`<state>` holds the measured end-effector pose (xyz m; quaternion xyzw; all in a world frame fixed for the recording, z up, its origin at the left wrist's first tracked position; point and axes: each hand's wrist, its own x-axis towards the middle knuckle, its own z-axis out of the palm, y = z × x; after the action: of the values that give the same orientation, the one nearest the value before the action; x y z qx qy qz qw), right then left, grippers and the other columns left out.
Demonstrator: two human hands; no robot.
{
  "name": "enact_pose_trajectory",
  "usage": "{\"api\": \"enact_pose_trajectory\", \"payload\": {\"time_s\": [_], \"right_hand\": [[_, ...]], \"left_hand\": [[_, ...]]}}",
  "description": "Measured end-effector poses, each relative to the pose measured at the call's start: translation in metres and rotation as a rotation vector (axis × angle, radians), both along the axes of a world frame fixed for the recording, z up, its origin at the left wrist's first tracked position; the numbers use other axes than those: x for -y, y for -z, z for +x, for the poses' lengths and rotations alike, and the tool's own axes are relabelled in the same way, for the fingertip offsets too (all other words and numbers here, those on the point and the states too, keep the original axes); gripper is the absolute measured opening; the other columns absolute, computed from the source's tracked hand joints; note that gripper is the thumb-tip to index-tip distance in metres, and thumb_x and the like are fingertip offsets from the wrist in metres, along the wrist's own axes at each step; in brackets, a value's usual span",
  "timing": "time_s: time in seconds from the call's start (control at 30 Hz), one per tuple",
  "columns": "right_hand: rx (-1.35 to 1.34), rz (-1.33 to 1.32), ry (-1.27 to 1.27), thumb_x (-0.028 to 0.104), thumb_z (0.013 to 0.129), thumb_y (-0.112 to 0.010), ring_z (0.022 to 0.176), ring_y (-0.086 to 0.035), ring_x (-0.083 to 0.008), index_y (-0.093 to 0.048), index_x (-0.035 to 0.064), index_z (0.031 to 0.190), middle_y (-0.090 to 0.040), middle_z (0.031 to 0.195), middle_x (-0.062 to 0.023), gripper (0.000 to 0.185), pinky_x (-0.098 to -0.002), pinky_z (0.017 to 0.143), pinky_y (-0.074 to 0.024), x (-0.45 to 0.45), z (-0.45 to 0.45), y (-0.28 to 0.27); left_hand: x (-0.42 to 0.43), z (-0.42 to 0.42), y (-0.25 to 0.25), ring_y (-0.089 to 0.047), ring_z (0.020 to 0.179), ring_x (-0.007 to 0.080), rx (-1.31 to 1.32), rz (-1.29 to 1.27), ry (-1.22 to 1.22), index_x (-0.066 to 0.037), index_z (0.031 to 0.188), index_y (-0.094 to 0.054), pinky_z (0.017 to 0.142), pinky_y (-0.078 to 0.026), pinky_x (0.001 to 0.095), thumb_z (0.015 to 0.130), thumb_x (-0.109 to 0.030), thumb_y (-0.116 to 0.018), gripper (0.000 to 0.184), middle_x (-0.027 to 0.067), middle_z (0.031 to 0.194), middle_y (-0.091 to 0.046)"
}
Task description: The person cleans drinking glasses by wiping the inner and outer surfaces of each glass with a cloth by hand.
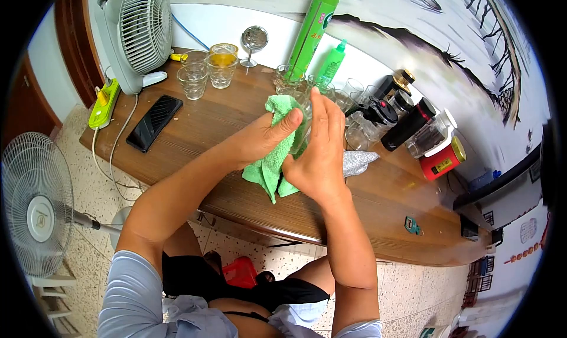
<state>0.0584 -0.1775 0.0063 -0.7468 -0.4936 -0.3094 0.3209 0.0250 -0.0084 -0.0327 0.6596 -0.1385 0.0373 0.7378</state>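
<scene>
Above the brown table, my left hand point(266, 136) is wrapped round a green cloth point(273, 165), its thumb pointing up to the right. My right hand point(319, 152) is beside it, fingers raised and curved round a clear glass point(305, 122) that shows partly between the two hands. The cloth hangs below both hands and lies against the glass. Just right of my right hand a silver-grey cloth point(358, 162) rests on the table. Behind the hands stand several drinking glasses and a green spray bottle point(332, 63).
The wooden table point(236, 110) carries a black phone point(155, 123), a box fan point(137, 34), glasses point(193, 81) at the left, a small round mirror point(254, 38), a tall green can point(314, 31), a glass pot point(372, 122), a black flask point(409, 124) and a red tin point(443, 159).
</scene>
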Motion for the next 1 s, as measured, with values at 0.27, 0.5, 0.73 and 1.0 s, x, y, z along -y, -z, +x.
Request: {"api": "enact_pose_trajectory", "payload": {"time_s": [0.27,0.5,0.73,1.0], "right_hand": [[0.002,-0.068,-0.217,-0.004,0.058,-0.084,0.132,-0.049,-0.0465,-0.034,-0.0017,0.161,-0.046,0.147,-0.0252,0.115,-0.0512,0.115,-0.0424,-0.007,-0.012,0.001],[-0.017,-0.016,-0.184,-0.007,0.060,-0.082,0.133,-0.050,-0.0463,-0.033,-0.0001,0.162,-0.049,0.146,-0.0253,0.114,-0.0517,0.115,-0.0428,-0.004,-0.008,0.001],[0.023,-0.011,-0.092,-0.012,0.061,-0.075,0.136,-0.047,-0.0476,-0.032,0.0024,0.164,-0.046,0.148,-0.0259,0.112,-0.0537,0.116,-0.0423,0.001,-0.002,-0.001],[0.023,-0.055,-0.305,-0.010,0.059,-0.078,0.135,-0.050,-0.0476,-0.030,0.0090,0.166,-0.048,0.148,-0.0260,0.119,-0.0539,0.113,-0.0454,-0.005,-0.010,0.000]], "left_hand": [[-0.013,-0.001,-0.015,-0.067,0.112,0.0170,0.008,-0.211,-0.093,-0.005,0.133,-0.059,0.097,-0.057,0.0341,0.107,-0.071,-0.032,0.076,0.0092,0.122,-0.067],[-0.007,0.001,-0.013,-0.065,0.118,0.0165,-0.043,-0.150,-0.026,-0.004,0.145,-0.053,0.098,-0.057,0.0332,0.109,-0.067,-0.035,0.075,0.0095,0.130,-0.066],[0.000,0.001,0.000,-0.061,0.121,0.0150,0.019,0.030,0.019,-0.004,0.153,-0.044,0.098,-0.055,0.0324,0.109,-0.061,-0.045,0.073,0.0086,0.135,-0.063],[-0.008,0.001,-0.010,-0.065,0.112,0.0158,-0.019,-0.193,-0.106,-0.006,0.137,-0.056,0.095,-0.056,0.0336,0.111,-0.057,-0.046,0.058,0.0074,0.126,-0.065]]}}
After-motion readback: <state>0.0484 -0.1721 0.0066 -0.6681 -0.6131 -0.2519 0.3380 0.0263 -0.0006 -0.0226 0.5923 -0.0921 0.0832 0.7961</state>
